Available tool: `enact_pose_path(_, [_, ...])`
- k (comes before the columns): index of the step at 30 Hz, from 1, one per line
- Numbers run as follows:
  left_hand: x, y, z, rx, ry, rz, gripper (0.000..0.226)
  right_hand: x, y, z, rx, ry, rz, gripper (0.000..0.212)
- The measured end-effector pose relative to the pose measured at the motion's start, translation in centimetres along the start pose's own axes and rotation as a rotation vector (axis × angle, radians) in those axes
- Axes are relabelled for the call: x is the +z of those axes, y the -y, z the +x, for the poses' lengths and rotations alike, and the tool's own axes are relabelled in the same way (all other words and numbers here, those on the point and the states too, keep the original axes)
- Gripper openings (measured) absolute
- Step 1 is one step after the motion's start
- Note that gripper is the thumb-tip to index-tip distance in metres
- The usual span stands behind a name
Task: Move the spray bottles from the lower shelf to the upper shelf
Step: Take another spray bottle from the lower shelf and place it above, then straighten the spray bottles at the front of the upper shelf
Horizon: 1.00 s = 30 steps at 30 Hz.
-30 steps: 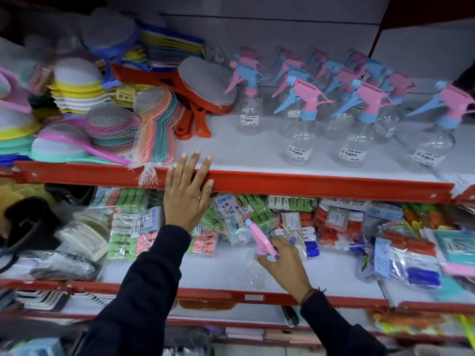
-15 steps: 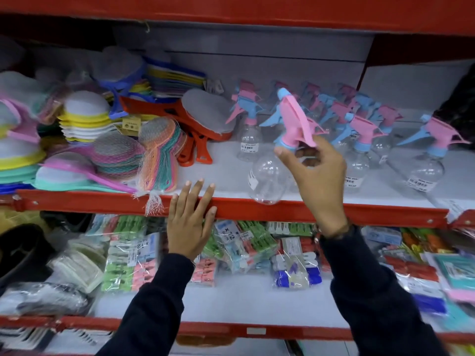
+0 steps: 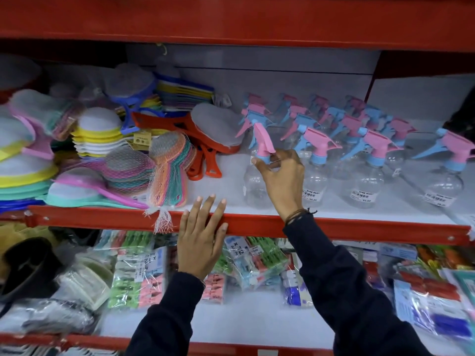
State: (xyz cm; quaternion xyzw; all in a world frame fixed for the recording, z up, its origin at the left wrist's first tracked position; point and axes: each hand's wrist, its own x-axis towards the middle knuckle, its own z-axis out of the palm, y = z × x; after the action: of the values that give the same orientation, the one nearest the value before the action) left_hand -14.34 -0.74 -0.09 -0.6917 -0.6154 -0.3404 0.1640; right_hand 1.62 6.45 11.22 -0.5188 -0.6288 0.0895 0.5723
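My right hand [image 3: 279, 176] grips the neck of a clear spray bottle [image 3: 254, 187] with a pink and blue trigger head. The bottle stands upright on the white upper shelf [image 3: 226, 191], left of a row of several like spray bottles [image 3: 365, 176]. My left hand [image 3: 199, 242] lies flat, fingers apart, against the red front rail [image 3: 102, 218] of the upper shelf. On the lower shelf [image 3: 246, 319] I see no spray bottle.
Netted scrubbers and brushes [image 3: 123, 165] fill the upper shelf's left half, with red-handled brushes [image 3: 203, 160] behind. Bagged clothes pegs [image 3: 138, 278] and other packets [image 3: 431, 299] crowd the lower shelf. A red shelf beam [image 3: 231, 19] runs overhead.
My right hand lifted the spray bottle from the lower shelf and set it upright on the upper shelf, left of the row. My left hand stayed on the rail.
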Motion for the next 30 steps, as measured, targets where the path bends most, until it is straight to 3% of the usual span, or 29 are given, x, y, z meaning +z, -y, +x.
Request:
enact_pose_path(7, [-0.4,-0.5,-0.1,-0.039,0.007,-0.061,0.049,-0.3,-0.3,0.0,0.03,0.0,0.037,0.022])
enact_pose_path(13, [-1.0,-2.8,0.9,-0.191,-0.008,-0.181,0.055,-0.8,-1.6,-1.3,0.056,0.112,0.116,0.029])
enact_pose_path(16, [-1.4,-4.0,2.7,-0.173,0.061,-0.2,0.057,-1.6,-3.0,-2.5,0.092,0.147,0.085,0.029])
enact_pose_path(22, [-1.8,-5.7,7.3,-0.186,0.355,-0.295,0.062,-2.2,-3.7,-2.7,0.17,0.266,0.051,0.037])
enact_pose_path(30, [-2.5,-5.9,7.5,-0.248,0.353,-0.372,0.059,-2.5,-3.9,-2.6,0.159,0.319,0.089,0.041])
